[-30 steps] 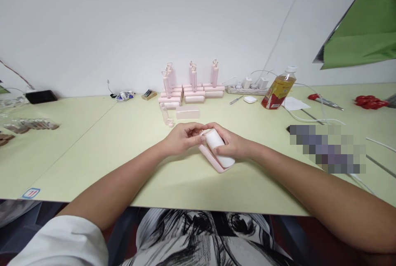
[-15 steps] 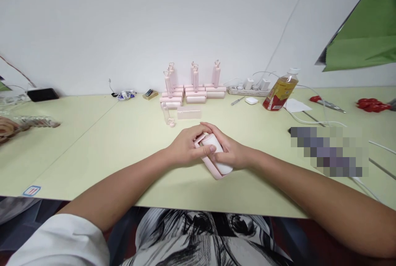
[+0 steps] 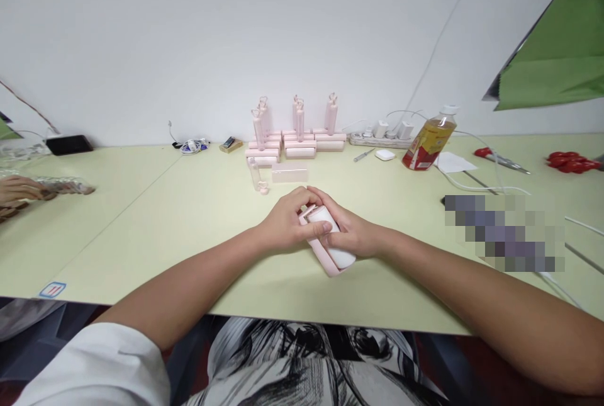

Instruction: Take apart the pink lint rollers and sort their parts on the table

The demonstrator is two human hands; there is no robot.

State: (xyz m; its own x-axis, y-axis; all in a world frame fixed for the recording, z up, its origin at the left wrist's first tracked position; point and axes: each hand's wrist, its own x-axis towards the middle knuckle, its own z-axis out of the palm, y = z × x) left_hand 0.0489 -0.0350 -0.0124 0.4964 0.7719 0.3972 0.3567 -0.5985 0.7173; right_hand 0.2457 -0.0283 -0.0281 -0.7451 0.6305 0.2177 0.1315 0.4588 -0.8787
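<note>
Both of my hands hold one pink lint roller [image 3: 331,248] with a white paper roll, low over the pale green table [image 3: 189,230]. My left hand [image 3: 287,223] is closed over its upper end, thumb pressed on the white roll. My right hand [image 3: 358,236] wraps the roll from the right side. Beyond my hands lie a clear pink-tipped handle part [image 3: 257,178] and a translucent cover [image 3: 289,173]. Further back, several finished pink rollers [image 3: 297,135] are stacked by the wall.
A tea bottle [image 3: 428,140], power strip [image 3: 377,136], small white case [image 3: 385,154] and screwdriver [image 3: 362,155] stand at the back right. Red-handled tools [image 3: 569,160] and white cables lie far right. Another person's hand [image 3: 19,192] rests at the left edge by clear bags.
My left hand has slid further over the roller's upper end, its thumb now lying on the white roll. The other person's hand has come into view at the left.
</note>
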